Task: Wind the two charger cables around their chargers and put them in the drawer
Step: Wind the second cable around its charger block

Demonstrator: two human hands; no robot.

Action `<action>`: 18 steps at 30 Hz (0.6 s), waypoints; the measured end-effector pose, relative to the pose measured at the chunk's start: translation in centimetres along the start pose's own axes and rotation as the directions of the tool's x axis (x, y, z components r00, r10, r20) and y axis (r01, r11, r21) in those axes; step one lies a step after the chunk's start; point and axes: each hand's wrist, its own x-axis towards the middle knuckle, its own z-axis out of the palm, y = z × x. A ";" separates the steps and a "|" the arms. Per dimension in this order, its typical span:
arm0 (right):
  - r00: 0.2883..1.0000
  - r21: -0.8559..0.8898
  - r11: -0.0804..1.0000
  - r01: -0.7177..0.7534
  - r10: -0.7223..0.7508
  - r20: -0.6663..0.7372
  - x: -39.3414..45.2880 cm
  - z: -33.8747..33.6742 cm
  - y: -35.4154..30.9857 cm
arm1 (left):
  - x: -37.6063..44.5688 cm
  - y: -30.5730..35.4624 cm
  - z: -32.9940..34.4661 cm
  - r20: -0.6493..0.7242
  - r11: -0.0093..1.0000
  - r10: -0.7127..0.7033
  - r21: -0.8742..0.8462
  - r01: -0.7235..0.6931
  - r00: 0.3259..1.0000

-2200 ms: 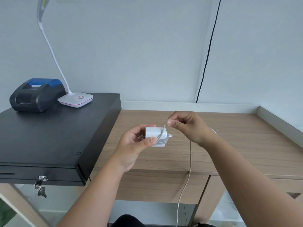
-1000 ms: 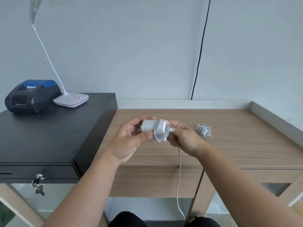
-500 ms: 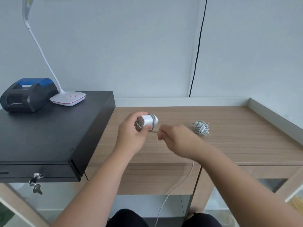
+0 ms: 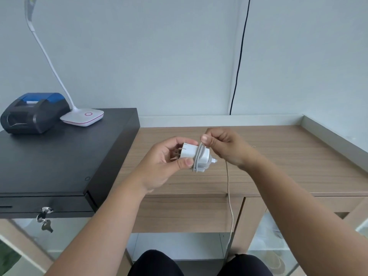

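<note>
Head view: a person's 2 bare hands meet above a wooden desk (image 4: pixel 278 168), with a white wall behind.
Left hand (image 4: pixel 161 166): holds the charger (image 4: pixel 194 155) in the air, thumb pressed on its near side, fingers curled behind its far side, prongs pointing left toward the palm.
Right hand (image 4: pixel 227 148): thumb and forefinger pinch the cable (image 4: pixel 229 196) just above the charger's right end; the other fingers are curled in.
Charger: white block, held level above the desk's middle, several turns of cable wrapped around its right half.
Cable: from the pinch it runs behind the right hand, then hangs down past the desk's front edge toward the floor.
Change from 0.5 s ago: the right hand was lower and in front of the charger, pulling the cable toward the person; now it is raised over the top of the charger, and the cable falls straight down rather than slanting left.
Change in wrap: more turns show on the charger than 2.2 s ago.
2nd charger: 0.5 s ago a wound charger lay on the desk to the right of the hands; now the right hand covers that spot, so I cannot tell where it lies.
Cash drawer (image 4: pixel 59 156): black box on the left, closed, keys (image 4: pixel 45 219) hanging from its front lock.
On the cash drawer: a black and blue printer (image 4: pixel 33 113) and a white lamp (image 4: pixel 82 117) at the back.
</note>
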 end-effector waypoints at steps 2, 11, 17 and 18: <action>0.999 0.172 0.984 -0.042 0.046 -0.018 -0.3 0.7 1.5 | -0.1 0.0 0.4 0.019 0.986 0.006 -0.164 -0.003 1.000; 0.971 0.249 0.946 -0.209 0.231 -0.066 -2.7 7.0 4.3 | 1.4 -1.6 1.3 -0.297 0.905 -0.063 -0.420 -0.071 0.953; 0.996 -0.449 0.889 -0.088 0.090 -0.018 -4.0 5.5 2.0 | 1.5 -3.7 1.0 -0.457 0.992 -0.016 0.104 0.071 0.890; 0.997 -0.506 0.860 -0.066 0.078 0.004 -4.1 5.0 1.5 | 1.5 -4.0 1.0 -0.454 0.967 0.029 0.238 0.091 0.890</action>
